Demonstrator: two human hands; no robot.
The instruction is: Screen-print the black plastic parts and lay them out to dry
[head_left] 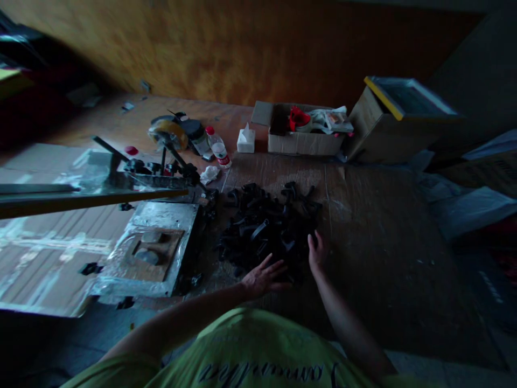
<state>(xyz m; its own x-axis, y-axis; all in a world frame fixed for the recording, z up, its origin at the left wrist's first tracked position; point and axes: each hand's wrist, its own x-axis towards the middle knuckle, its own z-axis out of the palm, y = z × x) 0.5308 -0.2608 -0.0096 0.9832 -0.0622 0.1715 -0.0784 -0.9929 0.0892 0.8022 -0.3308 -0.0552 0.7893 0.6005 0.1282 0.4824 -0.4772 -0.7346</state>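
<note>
A heap of black plastic parts [262, 226] lies on the brown tabletop in front of me. Dim light hides the exact kind of these parts. My left hand [266, 277] is at the near edge of the heap, palm down, its fingers spread. At the heap's right side is my right hand [318, 250], fingers stretched out and thumb apart. Neither hand shows anything held. Whether the fingertips touch the nearest parts is hard to make out.
On the left stands a clamp rig [177, 167] over a metal plate [188, 226]. Behind the heap are a red-capped bottle [219, 148], a tissue box [246, 141] and an open cardboard box [302, 144]. A framed screen [416, 97] rests on a carton [369, 129] at back right.
</note>
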